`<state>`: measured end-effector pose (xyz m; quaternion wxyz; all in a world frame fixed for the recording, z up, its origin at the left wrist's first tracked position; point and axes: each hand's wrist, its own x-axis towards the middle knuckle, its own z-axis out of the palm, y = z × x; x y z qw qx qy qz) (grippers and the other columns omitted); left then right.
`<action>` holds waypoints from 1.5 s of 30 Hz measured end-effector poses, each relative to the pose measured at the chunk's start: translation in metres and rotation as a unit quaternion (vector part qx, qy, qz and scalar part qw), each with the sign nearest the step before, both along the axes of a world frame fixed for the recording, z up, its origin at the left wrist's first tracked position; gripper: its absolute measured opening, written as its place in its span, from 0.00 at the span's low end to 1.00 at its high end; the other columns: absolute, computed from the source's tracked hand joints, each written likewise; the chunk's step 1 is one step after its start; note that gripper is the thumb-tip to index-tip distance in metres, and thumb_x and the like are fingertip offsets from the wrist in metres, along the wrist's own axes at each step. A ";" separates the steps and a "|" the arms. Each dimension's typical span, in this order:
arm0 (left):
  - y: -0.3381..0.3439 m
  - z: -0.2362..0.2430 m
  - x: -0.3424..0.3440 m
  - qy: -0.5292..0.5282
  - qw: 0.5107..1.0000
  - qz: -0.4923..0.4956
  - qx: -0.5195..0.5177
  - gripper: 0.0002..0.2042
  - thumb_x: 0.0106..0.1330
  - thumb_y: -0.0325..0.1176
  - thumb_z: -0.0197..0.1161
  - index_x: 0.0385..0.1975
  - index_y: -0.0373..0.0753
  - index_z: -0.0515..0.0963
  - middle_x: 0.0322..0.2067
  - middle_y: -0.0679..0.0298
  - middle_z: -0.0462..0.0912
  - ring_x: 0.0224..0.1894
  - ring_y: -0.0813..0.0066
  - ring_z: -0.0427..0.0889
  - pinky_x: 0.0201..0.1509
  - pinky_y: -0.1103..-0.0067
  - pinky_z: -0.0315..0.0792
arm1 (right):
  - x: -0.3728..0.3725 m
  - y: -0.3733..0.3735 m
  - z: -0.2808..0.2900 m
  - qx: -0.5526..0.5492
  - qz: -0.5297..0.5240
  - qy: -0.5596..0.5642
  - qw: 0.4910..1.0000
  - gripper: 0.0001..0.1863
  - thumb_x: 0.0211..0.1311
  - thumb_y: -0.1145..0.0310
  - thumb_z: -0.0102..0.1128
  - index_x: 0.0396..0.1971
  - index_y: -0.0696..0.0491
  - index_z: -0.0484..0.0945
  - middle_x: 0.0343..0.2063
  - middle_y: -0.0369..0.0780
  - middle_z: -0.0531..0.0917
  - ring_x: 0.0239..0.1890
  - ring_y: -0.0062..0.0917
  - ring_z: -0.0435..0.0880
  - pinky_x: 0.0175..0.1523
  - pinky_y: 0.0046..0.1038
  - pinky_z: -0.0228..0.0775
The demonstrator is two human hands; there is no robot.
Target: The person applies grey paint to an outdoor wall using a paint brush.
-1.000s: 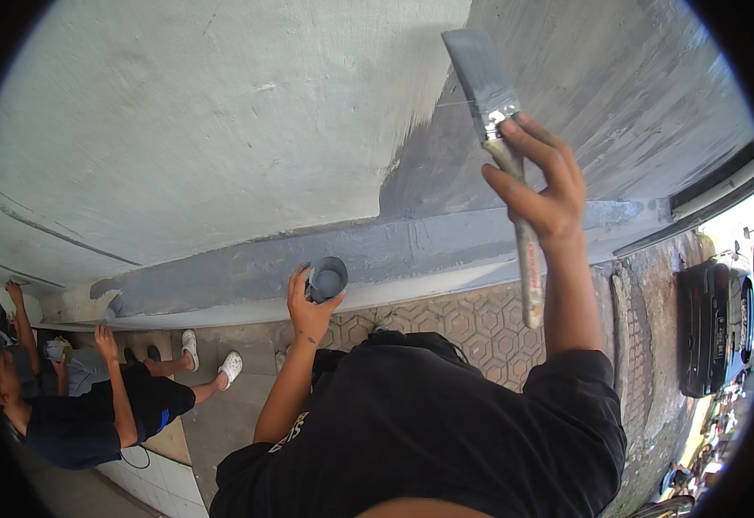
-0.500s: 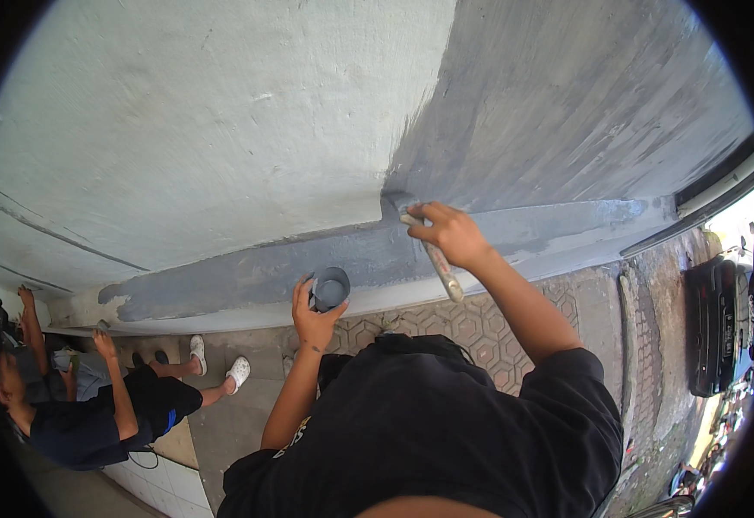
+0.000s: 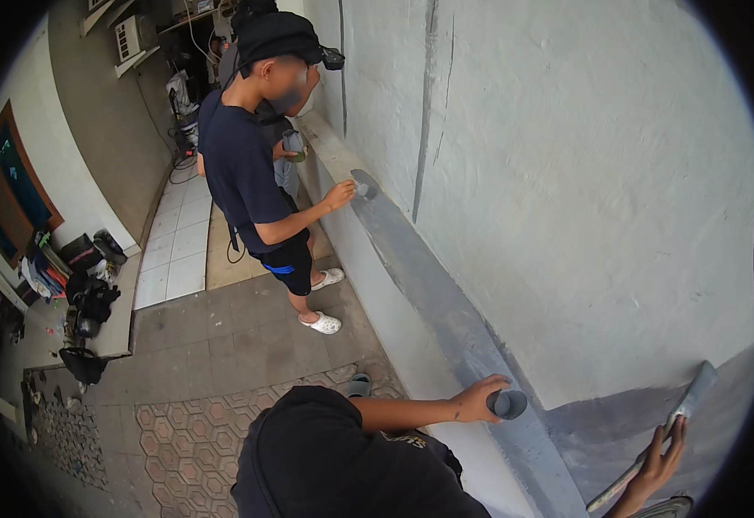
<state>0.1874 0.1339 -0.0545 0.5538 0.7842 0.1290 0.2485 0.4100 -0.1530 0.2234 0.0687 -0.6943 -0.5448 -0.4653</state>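
Note:
My left hand [image 3: 477, 399] is closed round a small cup of grey paint [image 3: 507, 403], over the grey-painted ledge [image 3: 433, 311] along the wall. At the lower right, my right hand [image 3: 658, 457] grips the long handle of a flat paintbrush [image 3: 694, 388], whose bristles are raised by the wall [image 3: 618, 259] near the border between its pale surface and the darker grey band below.
A co-worker in dark clothes [image 3: 247, 181] stands farther along the ledge, with another person behind. Across the tiled and paved walkway [image 3: 221, 337] lie bags and gear [image 3: 92, 302] by a doorway [image 3: 18, 186]. An air-conditioning unit [image 3: 132, 39] hangs higher up.
My view has swung left along the wall, bringing the co-worker upright into the middle. My brush first moved down toward the ledge corner and now shows at the lower right.

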 end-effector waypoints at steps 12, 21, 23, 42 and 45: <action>0.020 -0.008 -0.009 -0.004 0.999 0.030 0.019 0.39 0.46 0.35 0.81 0.60 0.35 0.70 0.65 0.49 0.67 0.68 0.49 0.67 0.70 0.65 0.66 | -0.030 0.014 -0.096 -0.118 0.008 0.301 0.946 0.08 0.52 0.82 0.58 0.30 0.55 0.83 0.41 0.47 0.84 0.44 0.43 0.85 0.47 0.36 0.77; 0.027 -0.012 -0.008 -0.010 0.996 0.064 0.057 0.36 0.42 0.36 0.85 0.53 0.33 0.76 0.59 0.49 0.74 0.60 0.51 0.76 0.61 0.64 0.75 | -0.013 0.044 0.176 0.037 0.036 0.070 0.996 0.12 0.53 0.83 0.68 0.34 0.49 0.85 0.43 0.40 0.86 0.38 0.34 0.89 0.40 0.30 0.82; 0.016 -0.012 0.006 0.002 0.996 0.024 0.084 0.36 0.42 0.36 0.85 0.53 0.33 0.76 0.59 0.49 0.74 0.60 0.51 0.76 0.60 0.63 0.75 | -0.008 0.025 0.233 0.040 0.022 -0.098 0.994 0.07 0.61 0.78 0.67 0.37 0.49 0.86 0.43 0.42 0.86 0.41 0.30 0.88 0.42 0.24 0.81; 0.005 -0.041 0.020 0.012 1.000 -0.017 -0.008 0.38 0.42 0.37 0.85 0.55 0.31 0.74 0.61 0.49 0.73 0.61 0.53 0.76 0.61 0.65 0.74 | -0.007 0.025 0.102 -0.131 0.012 0.245 0.960 0.12 0.54 0.74 0.68 0.40 0.49 0.85 0.51 0.43 0.85 0.45 0.37 0.89 0.47 0.33 0.83; 0.003 -0.035 0.021 0.016 1.000 -0.014 -0.004 0.38 0.43 0.38 0.85 0.55 0.31 0.74 0.61 0.49 0.72 0.61 0.53 0.76 0.61 0.65 0.74 | 0.015 0.030 0.191 -0.065 0.053 0.094 0.992 0.09 0.61 0.75 0.65 0.41 0.49 0.85 0.47 0.43 0.87 0.45 0.39 0.89 0.47 0.33 0.83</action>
